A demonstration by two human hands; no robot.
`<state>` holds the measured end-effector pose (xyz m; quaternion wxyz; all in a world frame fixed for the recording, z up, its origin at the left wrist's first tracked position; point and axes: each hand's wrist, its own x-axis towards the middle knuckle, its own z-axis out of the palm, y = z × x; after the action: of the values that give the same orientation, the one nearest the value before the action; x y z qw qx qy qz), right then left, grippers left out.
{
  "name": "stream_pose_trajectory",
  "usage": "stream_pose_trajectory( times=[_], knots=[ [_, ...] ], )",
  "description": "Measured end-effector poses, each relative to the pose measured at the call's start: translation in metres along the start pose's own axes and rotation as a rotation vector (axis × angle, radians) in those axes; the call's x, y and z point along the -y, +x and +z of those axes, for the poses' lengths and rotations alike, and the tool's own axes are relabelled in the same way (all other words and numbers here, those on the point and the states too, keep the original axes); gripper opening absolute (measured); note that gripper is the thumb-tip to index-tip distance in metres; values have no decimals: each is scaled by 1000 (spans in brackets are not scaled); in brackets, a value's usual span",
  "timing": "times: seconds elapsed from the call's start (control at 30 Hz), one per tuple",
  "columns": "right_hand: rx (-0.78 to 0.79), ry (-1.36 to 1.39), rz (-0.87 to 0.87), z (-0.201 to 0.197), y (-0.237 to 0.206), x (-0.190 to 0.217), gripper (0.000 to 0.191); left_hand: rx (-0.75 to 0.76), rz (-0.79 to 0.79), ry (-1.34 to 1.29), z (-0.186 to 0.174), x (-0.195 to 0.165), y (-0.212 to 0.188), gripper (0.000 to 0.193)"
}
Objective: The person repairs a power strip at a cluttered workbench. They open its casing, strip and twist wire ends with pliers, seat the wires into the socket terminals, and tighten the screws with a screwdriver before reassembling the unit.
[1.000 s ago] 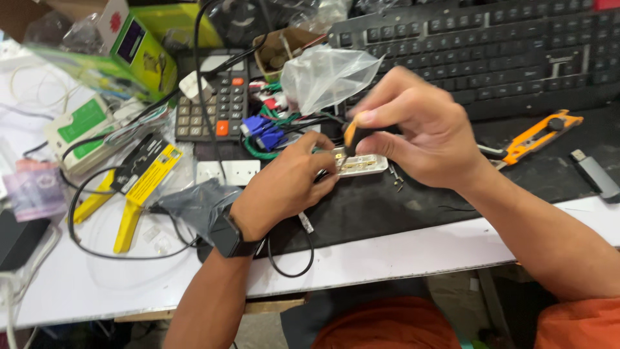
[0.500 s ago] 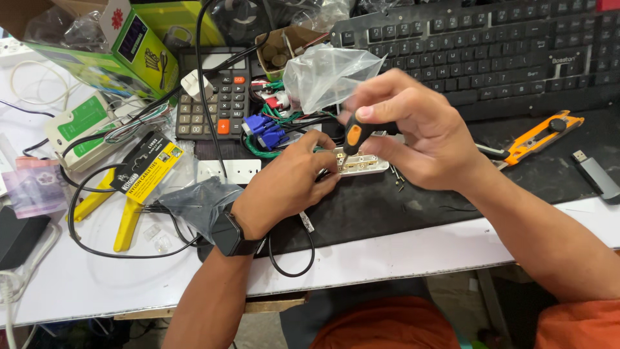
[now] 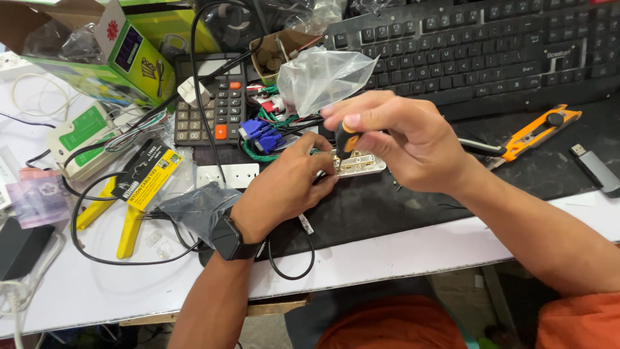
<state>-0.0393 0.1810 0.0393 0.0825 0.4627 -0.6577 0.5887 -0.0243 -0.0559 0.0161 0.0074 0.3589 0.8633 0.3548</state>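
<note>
A cluttered white tabletop (image 3: 387, 258) carries a black mat. The right hand (image 3: 413, 142) pinches a screwdriver (image 3: 345, 141) upright over a small socket part (image 3: 360, 163), which the left hand (image 3: 284, 187) fingers steady. A slipping tip could jab those fingers.

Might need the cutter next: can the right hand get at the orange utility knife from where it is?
Probably yes. The orange utility knife lies uncovered on the black mat, beside the right hand, nothing between them. But that hand's fingers hold a screwdriver, so it must let go first.

A cluttered white table (image 3: 400, 258) bears a black mat (image 3: 387, 207).
</note>
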Motion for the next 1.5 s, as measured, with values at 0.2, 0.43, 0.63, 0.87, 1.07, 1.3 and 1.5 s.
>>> stream_pose_trajectory(
  times=[0.2,0.43,0.63,0.87,1.07,1.3,1.5],
  knots=[
    [-23,-220,-98,-1,4,4,33,12,-19,-4,-3,-2,-2,12],
    [-45,-61,40,3,0,1,33,14,-48,1,-4,-2,-3,13],
    [37,51,-4,2,1,2,29,-20,-11,5,-6,-3,-4,13],
    [-76,-74,58,-2,4,-2,36,11,-30,17,-6,-3,-3,14],
    [-4,68,100,-3,2,5,24,11,-30,1,-5,-3,-3,14],
    [14,73,13,-5,4,4,26,6,-40,8,-5,-3,-3,15],
    [-127,-113,111,-3,4,2,34,15,-36,2,-5,-1,-3,14]
  ],
)
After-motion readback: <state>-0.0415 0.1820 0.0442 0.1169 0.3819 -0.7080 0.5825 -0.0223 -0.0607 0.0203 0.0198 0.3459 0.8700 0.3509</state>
